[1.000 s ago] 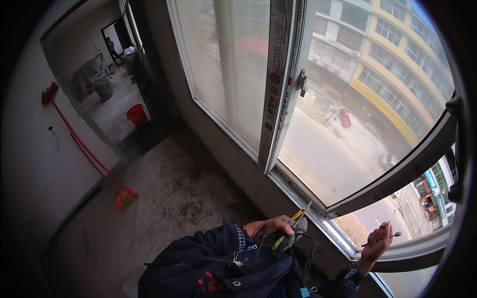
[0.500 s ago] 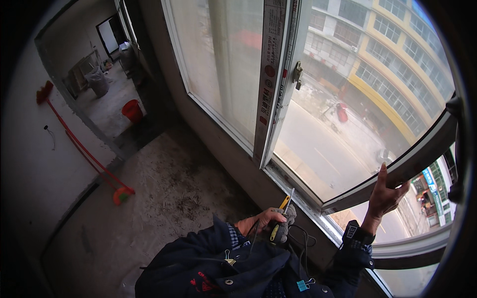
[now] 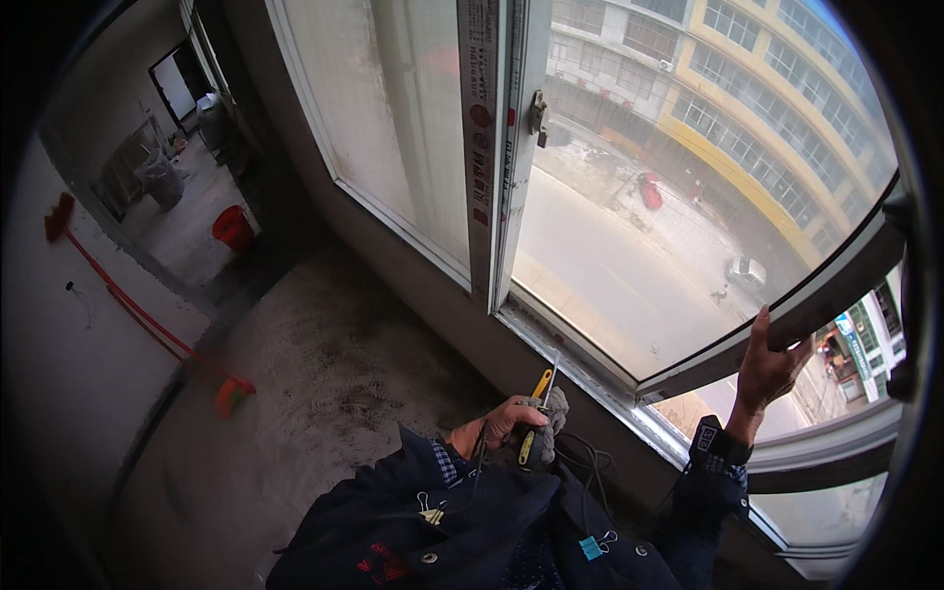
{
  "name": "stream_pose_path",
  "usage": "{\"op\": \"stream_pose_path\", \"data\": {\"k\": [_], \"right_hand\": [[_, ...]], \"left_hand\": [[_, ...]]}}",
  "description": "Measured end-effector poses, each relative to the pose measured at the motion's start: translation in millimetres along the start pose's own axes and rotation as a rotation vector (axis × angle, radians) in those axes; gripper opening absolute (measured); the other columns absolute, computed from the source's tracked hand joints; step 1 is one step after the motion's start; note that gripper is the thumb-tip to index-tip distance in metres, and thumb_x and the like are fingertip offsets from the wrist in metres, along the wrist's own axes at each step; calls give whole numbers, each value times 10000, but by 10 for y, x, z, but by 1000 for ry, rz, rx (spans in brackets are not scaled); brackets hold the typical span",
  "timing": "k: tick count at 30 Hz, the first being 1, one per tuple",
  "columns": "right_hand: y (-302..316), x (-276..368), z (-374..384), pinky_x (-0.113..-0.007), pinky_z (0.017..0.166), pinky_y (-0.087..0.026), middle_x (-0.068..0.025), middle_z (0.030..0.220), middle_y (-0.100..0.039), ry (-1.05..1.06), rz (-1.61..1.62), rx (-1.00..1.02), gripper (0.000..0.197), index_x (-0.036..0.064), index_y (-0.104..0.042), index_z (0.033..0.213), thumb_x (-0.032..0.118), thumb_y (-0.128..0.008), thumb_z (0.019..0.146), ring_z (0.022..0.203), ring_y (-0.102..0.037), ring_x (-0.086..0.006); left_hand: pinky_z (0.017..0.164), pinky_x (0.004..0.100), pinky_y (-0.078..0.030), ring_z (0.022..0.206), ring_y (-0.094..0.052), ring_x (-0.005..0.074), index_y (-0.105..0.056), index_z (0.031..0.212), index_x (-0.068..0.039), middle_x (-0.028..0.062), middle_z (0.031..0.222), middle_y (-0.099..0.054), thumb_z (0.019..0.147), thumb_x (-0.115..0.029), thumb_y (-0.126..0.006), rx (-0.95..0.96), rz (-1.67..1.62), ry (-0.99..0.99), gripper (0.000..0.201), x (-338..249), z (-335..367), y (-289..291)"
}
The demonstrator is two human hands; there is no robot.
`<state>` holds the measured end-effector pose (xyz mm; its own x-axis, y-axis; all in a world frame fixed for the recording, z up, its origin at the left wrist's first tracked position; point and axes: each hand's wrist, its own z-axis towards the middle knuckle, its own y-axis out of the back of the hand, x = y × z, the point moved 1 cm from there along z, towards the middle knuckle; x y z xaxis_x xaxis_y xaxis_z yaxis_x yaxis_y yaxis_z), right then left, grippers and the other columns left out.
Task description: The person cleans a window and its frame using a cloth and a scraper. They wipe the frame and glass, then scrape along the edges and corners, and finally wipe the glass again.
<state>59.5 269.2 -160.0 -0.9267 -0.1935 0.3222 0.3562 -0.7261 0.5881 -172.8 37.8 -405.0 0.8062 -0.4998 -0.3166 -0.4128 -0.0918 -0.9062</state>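
My left hand is closed in front of my body around hand tools bunched with a grey work glove. One yellow-and-black handle sticks out below the fist and another yellow handle above it. A thin metal blade or shaft points up towards the sill; which handle it belongs to is partly hidden. My right hand grips the lower frame of the window sash, index finger pointing up along it, other fingers wrapped behind its edge. A dark cable hangs beside the glove.
The window sill track runs diagonally below the sash, which carries a latch. Outside, a street lies far below. A red-handled broom leans on the left wall; a red bucket stands by the doorway.
The view has turned, so the room and window sit further left in the picture. Both hands keep their grips, the left on the tools and glove, the right on the sash.
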Motion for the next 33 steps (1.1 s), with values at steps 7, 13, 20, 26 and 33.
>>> {"op": "stream_pose_path", "data": {"k": [7, 13, 20, 26, 33], "right_hand": [[458, -543, 31, -435, 875, -552, -170, 1243, -550, 30, -198, -258, 910, 29, -423, 1376, 516, -878, 757, 1145, -613, -323], [898, -995, 87, -386, 715, -548, -57, 907, -640, -229, -430, -171, 653, 69, -553, 1116, 607, -783, 826, 800, -667, -255], [1108, -1295, 213, -446, 712, -559, -82, 895, -734, -125, -567, -123, 208, 104, -606, 1084, 283, -654, 988, 831, -722, -330], [1137, -1300, 286, -483, 737, -552, -136, 900, -728, -180, -538, -59, 187, 71, -560, 1004, 230, -656, 974, 872, -718, -376], [1163, -1318, 309, -460, 743, -550, -148, 895, -723, -198, -525, -65, 194, 48, -556, 995, 204, -668, 963, 842, -718, -363]], "left_hand": [[853, 363, -617, 923, -731, 229, -606, 1265, 77, 150, 1065, -722, 828, -115, -641, -15, 43, 71, 479, -51, 34, -24], [850, 363, -622, 950, -734, 235, -602, 1297, 51, 149, 1098, -723, 832, -108, -639, 76, 105, 153, 492, 79, 262, 73], [830, 357, -629, 943, -742, 238, -601, 1277, 73, 171, 1102, -726, 833, -104, -638, 117, 175, 332, 478, 244, 612, 48], [423, 187, -371, 595, -640, 67, -704, 1081, -14, 12, 810, -712, 827, -236, -681, 101, 207, 238, 338, 258, 678, -109], [395, 188, -330, 562, -611, 61, -707, 1019, -32, 2, 777, -698, 822, -251, -687, 85, 294, 259, 295, 164, 754, -162]]}}
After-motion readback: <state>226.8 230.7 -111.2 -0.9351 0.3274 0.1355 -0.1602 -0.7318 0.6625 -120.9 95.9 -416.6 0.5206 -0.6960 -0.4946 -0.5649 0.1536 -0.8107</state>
